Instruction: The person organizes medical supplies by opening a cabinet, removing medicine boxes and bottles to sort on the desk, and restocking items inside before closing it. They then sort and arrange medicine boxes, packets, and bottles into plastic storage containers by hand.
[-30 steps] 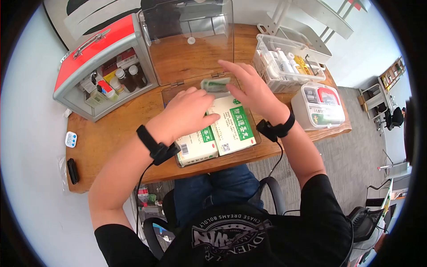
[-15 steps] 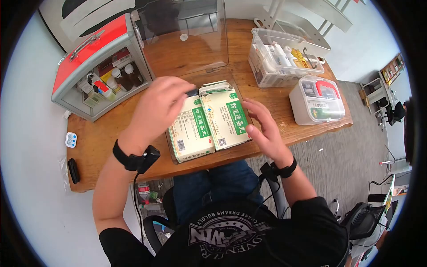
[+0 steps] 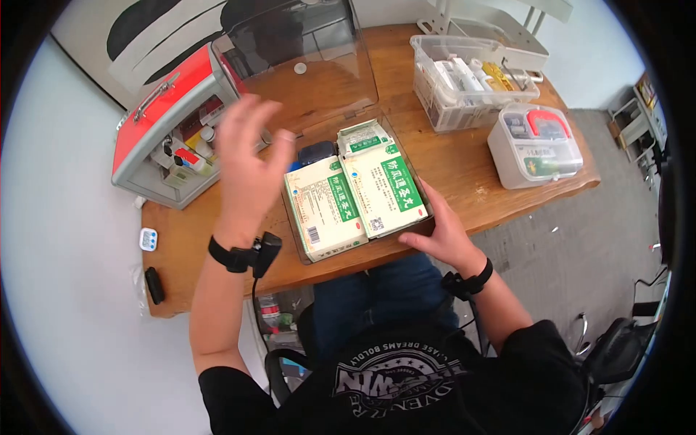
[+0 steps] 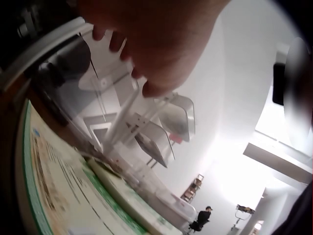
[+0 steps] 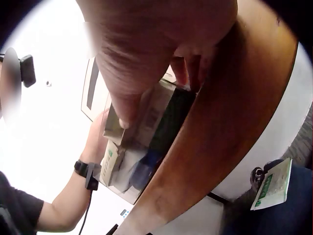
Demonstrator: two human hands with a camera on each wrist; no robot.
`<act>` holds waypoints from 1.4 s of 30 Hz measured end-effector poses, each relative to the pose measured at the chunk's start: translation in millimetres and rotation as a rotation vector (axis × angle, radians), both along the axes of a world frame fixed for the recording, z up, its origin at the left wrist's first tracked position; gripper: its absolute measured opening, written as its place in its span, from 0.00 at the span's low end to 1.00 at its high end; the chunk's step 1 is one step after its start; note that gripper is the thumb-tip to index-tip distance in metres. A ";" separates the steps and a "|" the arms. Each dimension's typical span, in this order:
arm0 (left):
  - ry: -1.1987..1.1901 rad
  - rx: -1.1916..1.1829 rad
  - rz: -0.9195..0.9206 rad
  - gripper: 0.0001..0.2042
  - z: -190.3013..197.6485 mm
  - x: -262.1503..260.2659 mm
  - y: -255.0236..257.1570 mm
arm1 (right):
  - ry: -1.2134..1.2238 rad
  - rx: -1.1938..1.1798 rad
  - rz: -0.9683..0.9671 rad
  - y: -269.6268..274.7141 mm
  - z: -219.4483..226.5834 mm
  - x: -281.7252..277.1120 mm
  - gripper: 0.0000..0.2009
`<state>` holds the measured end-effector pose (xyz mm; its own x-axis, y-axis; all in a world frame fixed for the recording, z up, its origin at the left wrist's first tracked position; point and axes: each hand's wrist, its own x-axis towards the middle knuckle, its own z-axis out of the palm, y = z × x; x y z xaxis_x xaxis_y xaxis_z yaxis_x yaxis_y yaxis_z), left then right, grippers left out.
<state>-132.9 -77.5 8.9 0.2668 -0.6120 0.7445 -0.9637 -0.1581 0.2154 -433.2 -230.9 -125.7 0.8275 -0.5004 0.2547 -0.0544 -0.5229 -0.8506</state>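
Two cream-and-green cartons, a left one (image 3: 322, 206) and a right one (image 3: 380, 192), lie side by side in a clear hinged case (image 3: 299, 243). Behind the right carton is a smaller green-labelled piece (image 3: 362, 141); a dark item (image 3: 317, 152) lies behind the left carton. My left hand (image 3: 250, 163) hovers above the case's left side, fingers spread, holding nothing. At the case's front right corner, my right hand (image 3: 449, 232) grips it, thumb at the front and fingers along the side. The right wrist view shows this hand (image 5: 156, 49) around the case's end.
A red-topped cabinet (image 3: 163, 98) with bottles stands left of the raised clear lid (image 3: 297, 80). An open clear bin (image 3: 471, 109) and a white lidded box (image 3: 536, 156) stand to the right. A small white timer (image 3: 148, 239) and black object (image 3: 154, 285) lie near the left edge.
My left hand has lifted off the cartons and moved left and up. My right hand has come down to the case's front right corner. The green-labelled piece behind the right carton shows more fully.
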 end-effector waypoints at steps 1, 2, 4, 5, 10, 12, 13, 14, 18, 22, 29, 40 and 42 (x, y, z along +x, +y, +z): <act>0.013 -0.080 0.082 0.18 8.3 11.3 4.4 | 0.007 -0.034 -0.037 2.0 -0.7 2.4 0.54; -0.040 -0.141 0.108 0.18 15.1 24.2 5.7 | 0.021 -0.073 -0.069 2.4 -0.9 3.9 0.52; -0.223 -0.219 0.166 0.21 28.3 50.3 0.9 | 0.033 -0.109 -0.080 1.4 -0.2 5.3 0.50; -0.296 -0.260 0.152 0.25 30.5 66.6 -6.7 | 0.026 -0.133 -0.089 1.4 1.0 6.1 0.50; -0.471 -0.117 0.124 0.29 69.4 110.5 -58.9 | 0.003 -0.193 -0.112 8.9 -16.2 -3.3 0.44; -0.180 0.276 0.103 0.31 77.2 129.5 -77.3 | 0.046 -0.160 -0.191 5.4 -6.7 12.2 0.41; -0.180 0.269 0.080 0.31 74.2 131.0 -79.8 | 0.051 -0.141 -0.202 5.1 -14.1 13.1 0.39; -0.338 0.226 0.199 0.32 71.9 131.9 -82.5 | 0.051 -0.146 -0.223 4.9 -15.4 13.3 0.39; -0.542 0.125 0.440 0.31 84.4 94.4 -75.6 | 0.060 -0.147 -0.230 8.0 -7.5 12.3 0.39; -0.499 0.037 0.268 0.22 89.4 48.0 -41.1 | 0.052 -0.102 -0.209 5.0 -9.4 11.9 0.40; -0.314 -0.002 -0.013 0.10 44.3 -36.2 18.9 | -0.211 -0.114 -0.210 4.3 -23.6 12.9 0.30; -0.294 -0.064 -0.022 0.11 26.1 -50.2 28.1 | 0.124 -0.575 -0.250 44.2 -60.2 -94.2 0.15; -0.300 -0.100 -0.013 0.11 27.0 -47.1 23.7 | 0.233 -0.627 -0.237 38.2 -86.0 -102.8 0.21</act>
<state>-180.0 -53.7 36.0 0.0190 -0.5339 0.8453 -0.9883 -0.1379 -0.0649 -536.0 -192.7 -211.7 0.7822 -0.4913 0.3830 -0.3718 -0.8615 -0.3459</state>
